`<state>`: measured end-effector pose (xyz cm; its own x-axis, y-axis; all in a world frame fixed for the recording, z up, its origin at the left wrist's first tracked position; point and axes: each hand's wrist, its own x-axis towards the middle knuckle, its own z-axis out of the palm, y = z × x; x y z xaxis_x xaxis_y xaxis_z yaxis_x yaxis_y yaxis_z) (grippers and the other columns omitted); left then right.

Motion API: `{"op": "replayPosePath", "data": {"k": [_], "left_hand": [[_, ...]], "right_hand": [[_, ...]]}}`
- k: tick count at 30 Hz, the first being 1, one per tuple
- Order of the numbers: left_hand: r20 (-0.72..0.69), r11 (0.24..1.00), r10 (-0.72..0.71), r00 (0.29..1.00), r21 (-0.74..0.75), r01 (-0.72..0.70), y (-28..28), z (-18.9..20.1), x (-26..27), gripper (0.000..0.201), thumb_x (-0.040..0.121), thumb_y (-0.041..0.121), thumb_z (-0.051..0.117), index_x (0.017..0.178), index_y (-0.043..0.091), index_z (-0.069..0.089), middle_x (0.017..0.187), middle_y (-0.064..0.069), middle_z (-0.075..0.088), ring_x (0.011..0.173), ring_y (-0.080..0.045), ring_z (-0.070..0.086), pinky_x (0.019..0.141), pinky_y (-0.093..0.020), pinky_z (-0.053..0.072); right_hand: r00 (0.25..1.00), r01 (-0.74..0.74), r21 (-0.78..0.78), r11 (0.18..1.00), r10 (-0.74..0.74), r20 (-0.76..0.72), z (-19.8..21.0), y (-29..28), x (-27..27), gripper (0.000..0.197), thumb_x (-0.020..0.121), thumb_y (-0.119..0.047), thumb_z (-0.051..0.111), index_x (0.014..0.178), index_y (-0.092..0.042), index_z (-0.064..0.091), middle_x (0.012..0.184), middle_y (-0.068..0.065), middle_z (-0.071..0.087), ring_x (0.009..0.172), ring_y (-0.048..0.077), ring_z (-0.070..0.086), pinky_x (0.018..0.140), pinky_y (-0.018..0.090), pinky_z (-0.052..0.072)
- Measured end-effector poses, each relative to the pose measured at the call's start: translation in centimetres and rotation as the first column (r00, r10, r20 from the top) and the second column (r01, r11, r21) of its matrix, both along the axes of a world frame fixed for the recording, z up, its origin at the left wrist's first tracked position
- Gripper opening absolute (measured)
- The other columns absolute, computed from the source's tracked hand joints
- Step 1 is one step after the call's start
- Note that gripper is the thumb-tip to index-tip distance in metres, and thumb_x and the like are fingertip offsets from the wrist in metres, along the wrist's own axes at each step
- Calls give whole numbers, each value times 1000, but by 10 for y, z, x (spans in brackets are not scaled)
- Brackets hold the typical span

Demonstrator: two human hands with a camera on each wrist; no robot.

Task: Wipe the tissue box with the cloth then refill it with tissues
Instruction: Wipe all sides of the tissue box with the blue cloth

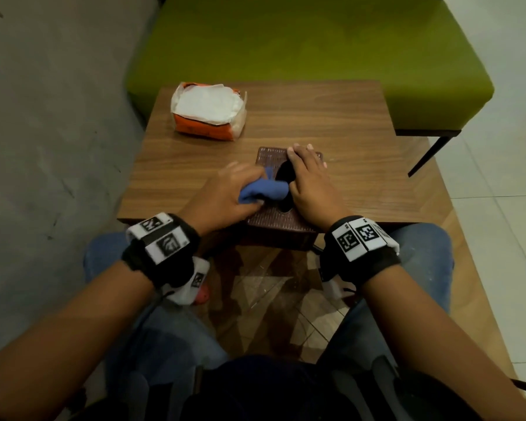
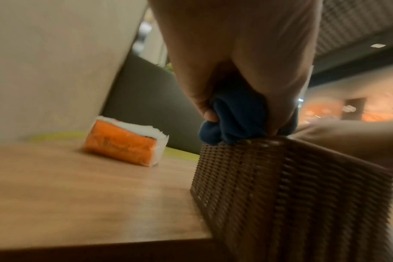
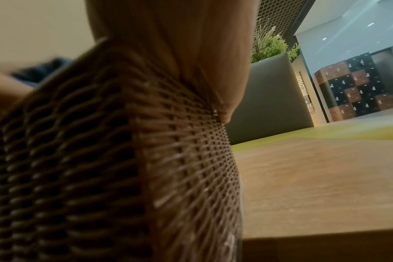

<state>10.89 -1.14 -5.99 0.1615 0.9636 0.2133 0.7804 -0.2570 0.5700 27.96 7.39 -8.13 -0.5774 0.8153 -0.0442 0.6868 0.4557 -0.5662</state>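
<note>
A brown woven tissue box (image 1: 271,158) (image 2: 292,195) (image 3: 101,168) stands at the near edge of the wooden table (image 1: 331,123), its dark oval slot facing up. My left hand (image 1: 228,192) (image 2: 236,70) grips a bunched blue cloth (image 1: 263,189) (image 2: 236,120) and presses it on the box's top left side. My right hand (image 1: 308,177) (image 3: 191,62) lies flat with straight fingers on the top's right side, steadying the box. An opened orange pack of white tissues (image 1: 208,110) (image 2: 126,145) lies at the table's far left.
A green upholstered bench (image 1: 301,41) stands behind the table, and a grey wall (image 1: 43,117) is close on the left. The box overhangs the table's near edge slightly, above my knees (image 1: 419,253). Bare wood stretches right of the box.
</note>
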Motion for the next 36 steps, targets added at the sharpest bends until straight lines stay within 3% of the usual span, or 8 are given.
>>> {"op": "replayPosePath", "data": {"k": [5,12,15,19,23,28,33,36], "left_hand": [[26,975,-180,983,-128,182,-35,7,-9,27,76,28,61,95,9,63,93,-2,64,87,-11,55,76,-24,44],[146,984,176,974,-59,-169,21,1,3,14,74,8,68,81,11,56,78,-1,57,76,-19,52,65,-20,40],[210,957,289,934,-28,-290,19,-10,10,15,73,11,65,86,8,59,83,-9,62,81,-27,58,67,-38,44],[170,913,398,901,26,-408,20,-15,24,16,73,12,67,79,5,54,77,-9,57,75,-27,55,60,-36,39],[119,945,320,940,32,-325,6,-8,28,16,74,13,64,82,3,55,80,-8,57,77,-25,54,62,-34,38],[21,999,17,1000,-32,-16,-15,-1,26,15,75,13,66,85,10,55,83,-4,57,79,-21,52,67,-31,39],[101,934,357,929,-23,-356,18,-3,-22,20,73,15,67,86,5,56,84,-15,57,80,-31,53,69,-42,41],[39,931,362,931,32,-363,17,-6,-16,21,73,13,62,90,3,58,86,-17,58,82,-32,52,71,-43,41]], "right_hand": [[995,-89,2,996,89,41,-1,0,0,66,92,-2,43,154,-8,20,163,6,12,152,25,0,122,51,6],[987,-94,-74,993,103,127,14,5,6,59,104,-24,39,156,-18,12,165,-1,-1,152,18,-8,119,60,1],[982,85,-91,992,-68,177,16,-27,21,92,93,-57,48,156,-19,-7,164,7,-13,150,23,-16,117,58,-3],[960,235,-150,960,-205,190,12,-60,20,135,65,-80,62,154,-13,-15,162,17,-10,150,33,-7,119,56,3],[944,313,-43,949,-306,127,7,-45,3,134,62,-72,71,154,-5,-1,157,21,16,146,37,14,117,53,18],[984,139,-38,990,-134,121,7,-29,9,138,49,-68,72,154,-4,10,146,19,31,133,36,30,111,47,30],[981,135,2,991,-134,143,7,-28,8,133,55,-60,80,153,-5,9,147,17,28,135,34,27,112,47,29],[978,148,5,989,-148,147,8,-27,8,132,55,-59,81,153,-6,10,147,15,29,135,34,27,111,47,29]]}}
